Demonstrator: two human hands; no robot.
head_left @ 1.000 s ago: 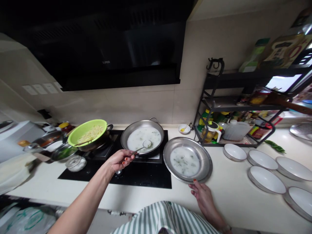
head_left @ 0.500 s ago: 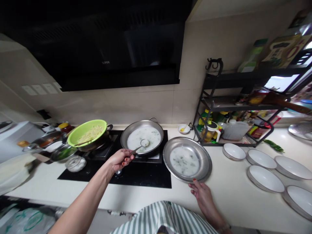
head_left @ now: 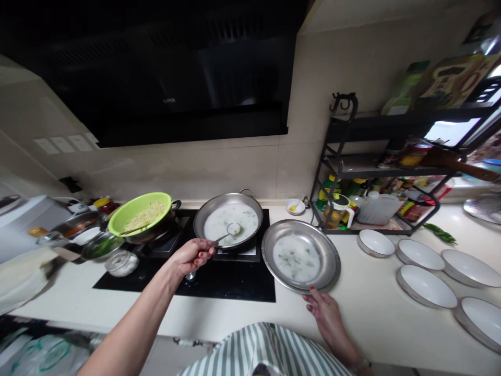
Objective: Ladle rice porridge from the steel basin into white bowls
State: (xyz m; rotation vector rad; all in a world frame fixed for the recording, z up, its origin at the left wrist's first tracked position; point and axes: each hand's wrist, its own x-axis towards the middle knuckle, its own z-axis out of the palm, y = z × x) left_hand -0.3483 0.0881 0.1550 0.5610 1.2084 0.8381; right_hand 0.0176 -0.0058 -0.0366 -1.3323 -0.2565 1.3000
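My left hand (head_left: 194,257) is closed around the handle of a ladle (head_left: 219,240). The ladle's bowl is over a wide metal pan (head_left: 199,224) on the stove, filled with a white liquid (head_left: 221,216) flecked with green bits; it appears to hold some of it. To the right, a steel basin (head_left: 332,261) on the counter contains similar white liquid with green pieces. My right hand (head_left: 324,312) grips the basin's near rim, a fingertip resting on the edge and the other fingers curled below it.
A lime-green basin (head_left: 114,225) of pale shreds sits over a dark pot at left, beside a glass jar (head_left: 122,262). Several white bowls (head_left: 426,286) stand on the right counter. A black rack (head_left: 340,167) holds bottles behind the basin; a range hood (head_left: 188,78) hangs above.
The ladle's bowl has shifted slightly within the pan, a little left and then back right. My right hand and the steel basin stay where they were.
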